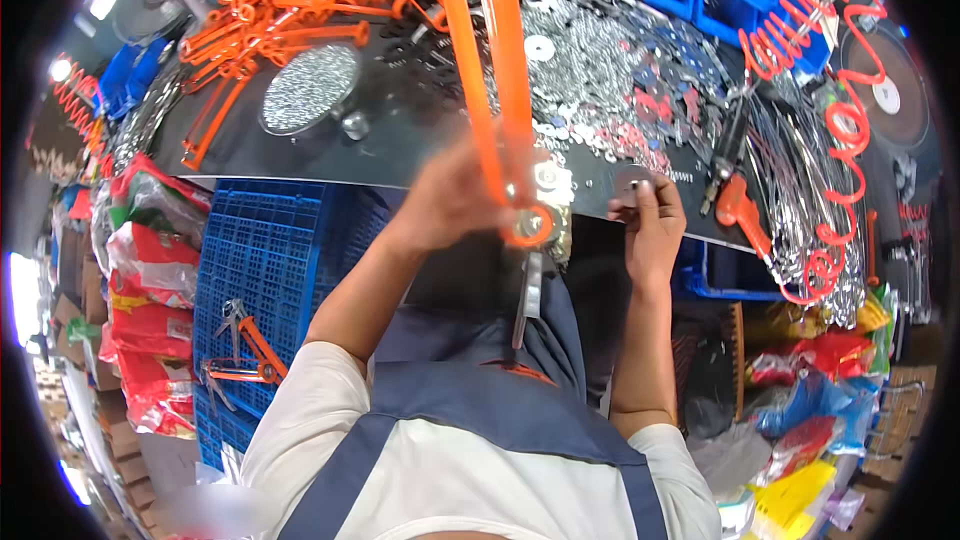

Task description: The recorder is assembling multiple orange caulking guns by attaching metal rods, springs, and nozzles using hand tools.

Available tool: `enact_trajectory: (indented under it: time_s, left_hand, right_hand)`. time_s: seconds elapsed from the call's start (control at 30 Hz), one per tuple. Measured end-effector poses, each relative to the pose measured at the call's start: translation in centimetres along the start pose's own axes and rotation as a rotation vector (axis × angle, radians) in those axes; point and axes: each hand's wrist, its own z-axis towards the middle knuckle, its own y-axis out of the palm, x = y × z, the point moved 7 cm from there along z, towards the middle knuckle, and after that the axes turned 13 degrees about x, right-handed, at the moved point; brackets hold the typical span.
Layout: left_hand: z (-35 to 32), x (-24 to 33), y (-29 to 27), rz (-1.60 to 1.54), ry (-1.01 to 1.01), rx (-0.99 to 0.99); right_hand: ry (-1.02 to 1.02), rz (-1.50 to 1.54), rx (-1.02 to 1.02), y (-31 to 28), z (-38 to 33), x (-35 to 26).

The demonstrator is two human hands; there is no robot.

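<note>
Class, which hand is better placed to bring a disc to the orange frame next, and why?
Probably the right hand: it holds a grey disc; the left hand, blurred, is at the orange frame.

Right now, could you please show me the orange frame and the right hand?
Orange frame (512, 70), head view: on its right-side leg.
Right hand (655, 228), head view: middle of the hand.

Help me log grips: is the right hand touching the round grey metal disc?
Touching: the head view shows the right hand pinching the grey metal disc in its fingers.
</note>
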Motion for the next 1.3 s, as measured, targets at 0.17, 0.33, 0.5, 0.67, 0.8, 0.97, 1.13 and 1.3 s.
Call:
enact_trajectory:
  time_s: [0.17, 0.33, 0.5, 0.67, 0.8, 0.97, 1.13, 1.3]
  left_hand:
    - [-0.3, -4.5, 1.1, 0.049, -0.155, 0.039]
    - [-0.1, -5.4, 0.9, 0.227, -0.062, 0.033]
    - [-1.2, -6.1, 1.6, 0.770, 0.031, -0.087]
    - [-1.4, -6.2, 1.1, 0.780, -0.078, 0.075]
    - [-1.3, -6.3, 0.8, 0.762, -0.014, 0.067]
    - [-2.2, -7.5, 0.3, 0.711, -0.155, 0.079]
    - [-3.0, -10.2, -2.0, 0.499, -0.037, 0.155]
    - [-3.5, -12.5, -2.6, 0.653, 0.090, -0.004]
  right_hand:
    - [0.172, 0.049, -0.028, -0.3, -3.7, 0.5]
    - [0.063, -0.131, 0.070, -1.5, -4.3, 1.2]
    - [0.285, -0.064, 0.009, -1.5, -4.8, 2.0]
    - [0.365, -0.001, -0.039, -0.2, -5.4, 2.9]
    - [0.393, -0.064, -0.053, 0.5, -5.4, 2.9]
    - [0.234, -0.447, -0.259, 2.1, -5.3, 3.1]
    - [-0.214, -0.869, -0.281, 4.0, -5.0, 1.7]
    - [-0.353, -0.896, -0.196, 4.2, -5.0, 0.3]
